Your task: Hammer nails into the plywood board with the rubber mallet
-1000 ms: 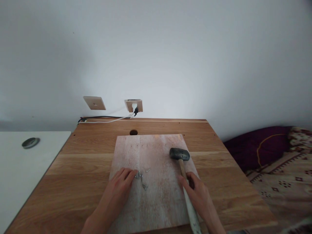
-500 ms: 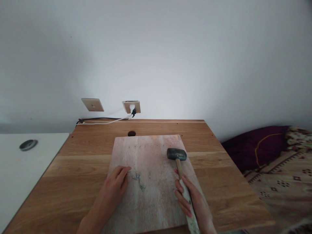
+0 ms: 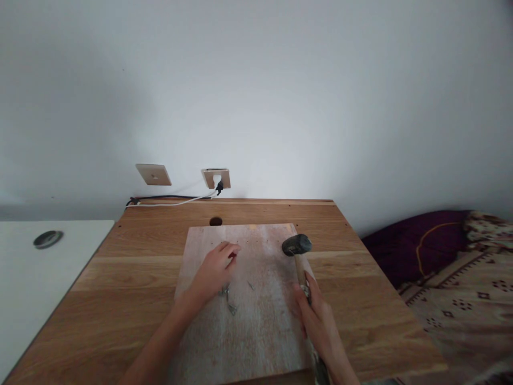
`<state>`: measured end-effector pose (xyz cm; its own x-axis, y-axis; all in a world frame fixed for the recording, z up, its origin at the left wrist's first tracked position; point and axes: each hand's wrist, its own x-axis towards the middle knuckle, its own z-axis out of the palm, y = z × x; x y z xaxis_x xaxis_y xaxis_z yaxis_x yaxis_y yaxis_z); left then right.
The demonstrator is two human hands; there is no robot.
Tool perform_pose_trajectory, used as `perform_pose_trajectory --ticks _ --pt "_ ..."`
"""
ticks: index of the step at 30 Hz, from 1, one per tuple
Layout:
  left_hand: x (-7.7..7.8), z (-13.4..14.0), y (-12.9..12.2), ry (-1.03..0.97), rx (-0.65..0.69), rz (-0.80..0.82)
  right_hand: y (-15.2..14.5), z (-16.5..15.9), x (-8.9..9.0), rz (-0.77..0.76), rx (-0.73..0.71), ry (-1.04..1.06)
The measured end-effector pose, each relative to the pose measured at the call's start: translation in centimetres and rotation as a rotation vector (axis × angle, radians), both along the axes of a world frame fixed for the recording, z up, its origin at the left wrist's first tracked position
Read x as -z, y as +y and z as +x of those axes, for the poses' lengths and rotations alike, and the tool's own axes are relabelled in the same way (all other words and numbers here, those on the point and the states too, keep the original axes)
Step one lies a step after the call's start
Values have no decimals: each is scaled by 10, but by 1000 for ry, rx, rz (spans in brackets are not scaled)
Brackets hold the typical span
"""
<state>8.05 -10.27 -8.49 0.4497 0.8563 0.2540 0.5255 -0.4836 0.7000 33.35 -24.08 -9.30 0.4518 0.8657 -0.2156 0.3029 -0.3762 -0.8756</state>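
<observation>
My right hand (image 3: pixel 316 313) is wrapped around the handle of a black-headed rubber mallet (image 3: pixel 296 245), its head raised over the right side of a pale wooden board (image 3: pixel 264 331). My left hand (image 3: pixel 218 264) reaches over the board near a row of small holes (image 3: pixel 257 241) by the far edge. Its thumb and fingers are drawn together; anything pinched between them is too small to make out. Partly under the left forearm, a small heap of metal screws or nails (image 3: pixel 231 307) lies on the board. A single one (image 3: pixel 250 285) lies to their right.
The board rests on a brown wooden desk (image 3: pixel 360 299) with a round cable hole (image 3: pixel 215 221). Cables (image 3: pixel 176 203) run along the back to a wall socket (image 3: pixel 217 178). A white surface (image 3: pixel 48 283) adjoins at left; patterned fabric (image 3: pixel 460 299) and a purple cushion (image 3: pixel 417 240) lie right.
My left hand has moved from beside the metal pieces up and right to the row of holes. The mallet head has shifted slightly up and right and tilted. The single metal piece now lies turned.
</observation>
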Motion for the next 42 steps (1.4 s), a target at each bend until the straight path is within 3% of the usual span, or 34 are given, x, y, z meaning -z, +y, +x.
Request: perform_pose_trajectory --ticks 4,9,13,28,35,42 --pt "1 44 32 -138 126 -71 4 0 4 17 17 -145" --pt "9 96 57 -156 232 -71 2 -5 4 -15 54 -46" --pt "15 119 63 -88 301 -19 2 -5 1 -31 75 -6" --pt "19 132 75 -22 307 28 1 -5 1 -49 65 35" --pt "21 139 70 -99 354 5 2 -4 1 -30 61 8" --pt "30 139 72 -142 297 14 1 -3 1 -23 52 11"
